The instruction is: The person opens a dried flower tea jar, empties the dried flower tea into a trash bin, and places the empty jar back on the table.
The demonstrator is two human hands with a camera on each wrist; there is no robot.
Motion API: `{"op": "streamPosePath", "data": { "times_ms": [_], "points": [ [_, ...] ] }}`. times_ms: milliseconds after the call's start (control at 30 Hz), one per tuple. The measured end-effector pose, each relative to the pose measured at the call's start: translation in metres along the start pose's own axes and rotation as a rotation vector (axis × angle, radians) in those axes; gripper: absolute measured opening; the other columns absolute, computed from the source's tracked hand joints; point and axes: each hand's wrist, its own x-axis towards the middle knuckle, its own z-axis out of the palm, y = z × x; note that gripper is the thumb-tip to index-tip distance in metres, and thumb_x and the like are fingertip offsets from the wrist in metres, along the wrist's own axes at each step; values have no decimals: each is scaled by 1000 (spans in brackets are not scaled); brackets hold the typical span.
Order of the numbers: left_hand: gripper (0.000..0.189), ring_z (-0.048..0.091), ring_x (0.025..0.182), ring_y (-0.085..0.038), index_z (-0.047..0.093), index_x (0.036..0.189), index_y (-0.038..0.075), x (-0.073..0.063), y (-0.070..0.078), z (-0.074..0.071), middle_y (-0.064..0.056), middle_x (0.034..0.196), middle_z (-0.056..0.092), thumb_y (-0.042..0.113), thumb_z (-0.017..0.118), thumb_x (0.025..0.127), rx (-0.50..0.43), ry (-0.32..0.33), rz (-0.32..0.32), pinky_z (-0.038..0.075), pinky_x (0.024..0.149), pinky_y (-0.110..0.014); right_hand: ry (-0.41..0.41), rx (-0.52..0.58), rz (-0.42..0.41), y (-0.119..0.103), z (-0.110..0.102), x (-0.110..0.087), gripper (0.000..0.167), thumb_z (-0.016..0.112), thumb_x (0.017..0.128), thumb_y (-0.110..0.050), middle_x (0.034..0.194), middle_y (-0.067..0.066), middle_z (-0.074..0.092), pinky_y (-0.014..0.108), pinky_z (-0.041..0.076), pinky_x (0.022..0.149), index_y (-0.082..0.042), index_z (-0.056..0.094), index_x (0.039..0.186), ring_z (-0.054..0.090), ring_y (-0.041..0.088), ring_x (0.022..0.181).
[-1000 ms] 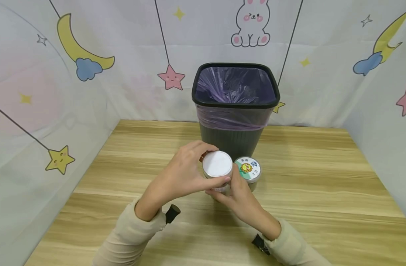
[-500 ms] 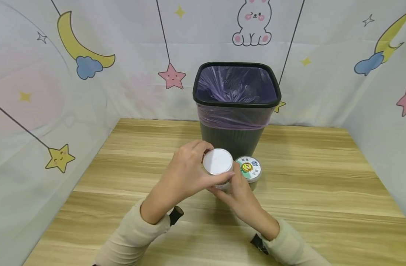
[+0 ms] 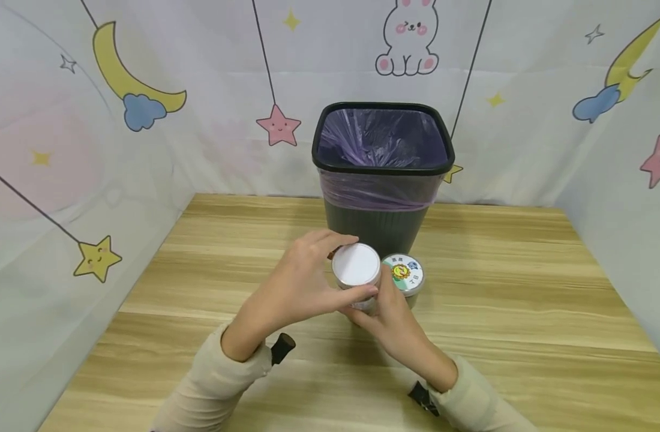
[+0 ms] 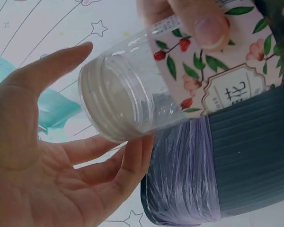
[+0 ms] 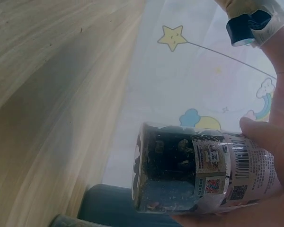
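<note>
A clear jar with a pink floral label and a pale round lid is held up in front of the bin. My left hand spans the lid, fingers at its far edge and thumb along the near edge. From the right, my right hand grips the jar's body around the label. Dark dried bits lie in the jar's lower part in the right wrist view. Just behind the right hand stands a second jar, with a sunflower print on its lid, partly covered by those fingers.
A black bin lined with a purple bag stands at the back of the wooden table. White cloth walls with printed moons and stars enclose the table at back and sides.
My left hand rotated around the lid, its thumb sliding right, and then turned partly back. The jar shifted only slightly; the right hand stayed in its grip.
</note>
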Motion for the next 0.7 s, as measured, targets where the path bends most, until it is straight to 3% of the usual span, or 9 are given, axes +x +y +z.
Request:
{"op": "streamPosePath", "data": {
  "times_ms": [267,500,700],
  "points": [
    [65,55,86,-11,65,124,3,-5,-2,-8,2,100,62,38,88,74,-37,-97,-54,50,73,-27,-5,40,23,1,1,-1,69,83,83,-12,124,11,63,44,49,94,-3,36,133,60,17,113],
    [55,52,83,-12,67,111,8,-4,-3,-7,4,91,57,41,88,73,-10,-72,-36,46,71,-28,-16,7,16,-1,2,-3,75,82,84,-17,134,12,53,47,47,99,-3,32,139,53,24,124],
    [58,54,84,-9,67,115,5,-3,-3,-5,3,99,63,37,88,73,-43,-57,-7,49,73,-25,5,-27,-11,-1,3,-5,75,83,83,-15,132,14,54,48,47,98,-2,33,137,54,27,122]
  ]
}}
